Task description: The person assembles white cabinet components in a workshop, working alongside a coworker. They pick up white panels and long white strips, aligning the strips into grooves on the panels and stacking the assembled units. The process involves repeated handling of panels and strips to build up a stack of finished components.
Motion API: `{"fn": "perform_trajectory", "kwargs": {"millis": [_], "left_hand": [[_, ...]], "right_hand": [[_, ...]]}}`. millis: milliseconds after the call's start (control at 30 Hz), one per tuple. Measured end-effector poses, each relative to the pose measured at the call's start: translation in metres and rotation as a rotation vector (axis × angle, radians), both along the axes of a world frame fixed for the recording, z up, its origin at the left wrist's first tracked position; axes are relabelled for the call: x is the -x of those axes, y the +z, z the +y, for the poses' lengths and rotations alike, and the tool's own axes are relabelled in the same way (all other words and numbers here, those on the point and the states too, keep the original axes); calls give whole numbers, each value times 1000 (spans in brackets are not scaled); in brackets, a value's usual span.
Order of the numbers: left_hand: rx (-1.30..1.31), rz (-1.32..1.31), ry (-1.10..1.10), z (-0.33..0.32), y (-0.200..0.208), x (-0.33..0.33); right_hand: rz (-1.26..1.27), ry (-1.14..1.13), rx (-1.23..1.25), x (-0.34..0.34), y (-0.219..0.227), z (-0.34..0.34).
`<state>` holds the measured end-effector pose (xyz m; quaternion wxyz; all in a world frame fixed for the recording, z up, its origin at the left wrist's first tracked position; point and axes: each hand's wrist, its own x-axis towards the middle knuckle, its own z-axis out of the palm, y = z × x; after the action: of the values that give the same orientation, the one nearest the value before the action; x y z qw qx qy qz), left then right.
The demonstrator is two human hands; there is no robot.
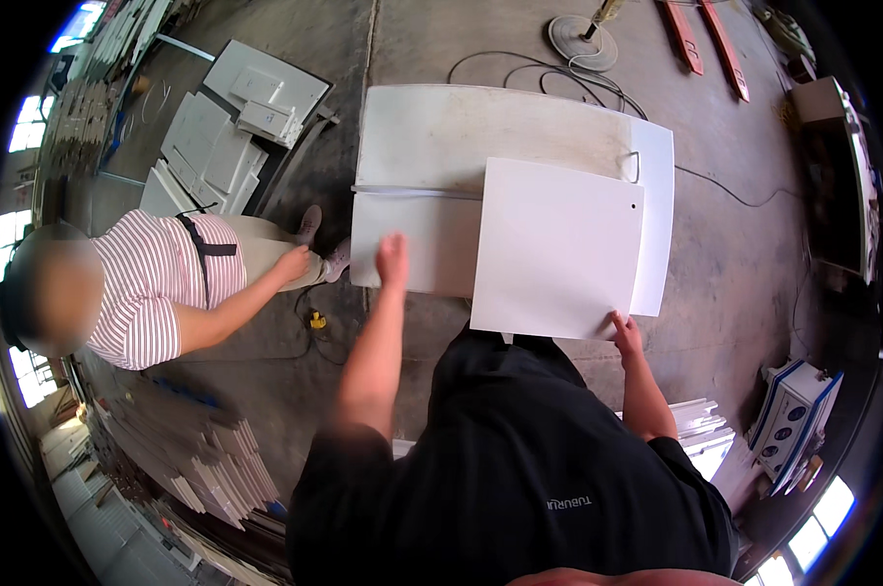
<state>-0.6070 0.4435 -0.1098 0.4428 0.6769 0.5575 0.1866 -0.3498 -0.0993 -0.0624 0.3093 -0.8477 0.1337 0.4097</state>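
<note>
A flat white panel (pixel 558 249) with a small dark hole near its upper right corner lies over the front right part of a pale work table (pixel 490 127). My right hand (pixel 627 333) grips the panel's near right corner, thumb on the upper face. Left of the panel, my left hand (pixel 392 260) is raised over the table's near section and apart from the panel. Motion smears its fingers, so I cannot tell whether they hold anything. A thin metal handle or loop (pixel 636 167) shows just beyond the panel's far right corner.
A person in a striped shirt (pixel 168 283) stands at the left, near a cart stacked with white panels (pixel 217 146). Cables (pixel 519 66) run over the floor behind the table, by a round-based stand (pixel 583 42). A blue-and-white machine (pixel 795 425) is at the right.
</note>
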Motion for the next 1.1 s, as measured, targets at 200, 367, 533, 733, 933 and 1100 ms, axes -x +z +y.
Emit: {"fn": "perform_trajectory", "kwargs": {"millis": [200,367,533,733,933,1100], "left_hand": [[22,476,154,175,-15,-16],[348,-56,350,201,-71,-21],[-1,-717,654,210,-29,-45],[-744,-94,-299,91,188,-140],[-841,-84,-1159,-67,262,-187],[-635,-289,-699,-91,276,-170]], "right_hand": [[-661,175,170,12,33,9],[-717,215,58,6,87,52],[-700,151,-214,-17,90,82],[-928,442,-450,-22,171,218],[-1257,882,-551,-25,242,297],[-1264,895,-287,-66,174,226]]}}
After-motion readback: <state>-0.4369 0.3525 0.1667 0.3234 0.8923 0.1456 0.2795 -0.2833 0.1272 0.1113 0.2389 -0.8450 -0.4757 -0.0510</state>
